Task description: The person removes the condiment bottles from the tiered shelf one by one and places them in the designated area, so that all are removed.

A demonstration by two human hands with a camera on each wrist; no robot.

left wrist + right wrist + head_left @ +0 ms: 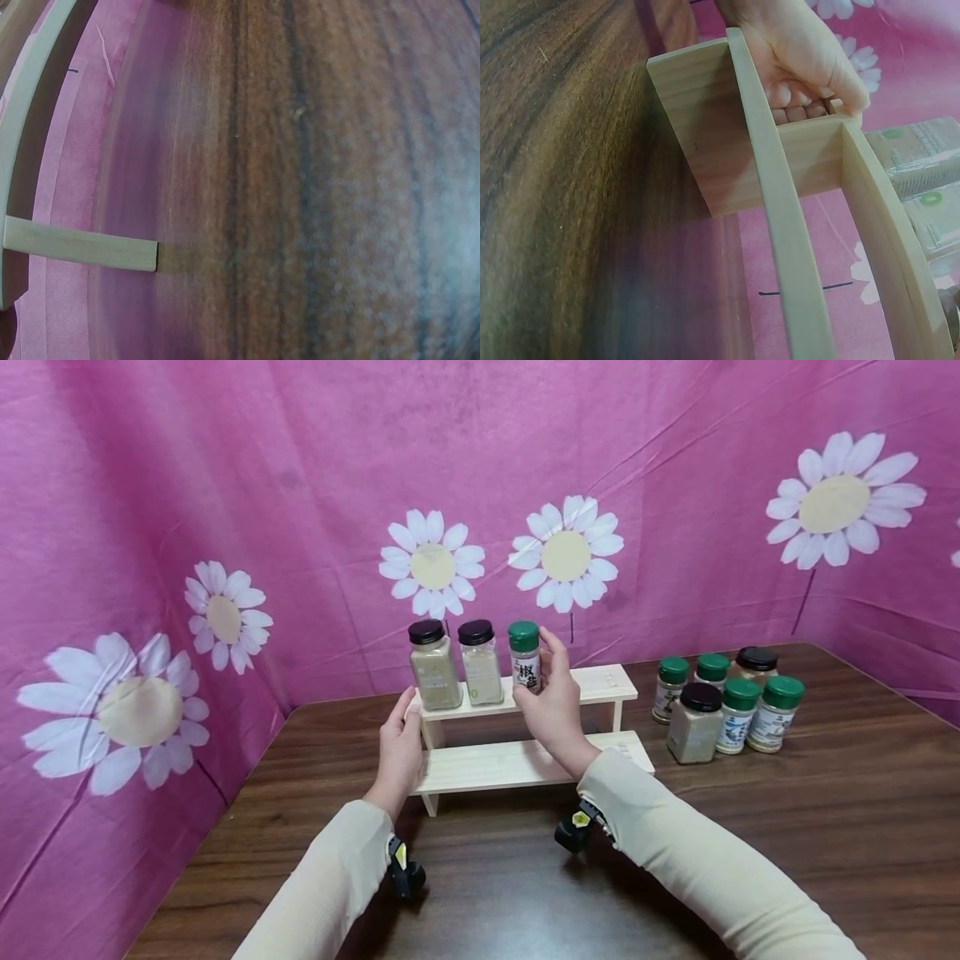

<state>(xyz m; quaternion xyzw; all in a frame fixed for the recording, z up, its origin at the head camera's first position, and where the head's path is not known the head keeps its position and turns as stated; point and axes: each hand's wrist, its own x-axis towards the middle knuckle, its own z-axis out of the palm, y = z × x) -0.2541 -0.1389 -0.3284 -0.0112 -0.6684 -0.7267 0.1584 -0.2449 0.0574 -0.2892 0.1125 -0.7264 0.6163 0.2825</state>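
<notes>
A two-tier wooden rack (495, 766) stands on the table. My right hand (557, 710) holds a green-capped spice jar (523, 638) with dark characters on its label, thumb on the near left side and fingers round the right, at the upper tier. To its left, two black-capped glass jars, a larger jar (436, 677) and a smaller jar (482, 670), stand upright on that tier. My left hand (401, 745) grips the rack's left end. In the right wrist view, the left hand (799, 52) shows curled fingers and a thumb at the upper board (892, 232).
Right of the rack stands a group of several spice jars, among them a black-capped jar (694, 727) in front and a green-capped jar (777, 714) at the right. A pink cloth (322, 468) with daisies hangs behind the brown wooden table (480, 893).
</notes>
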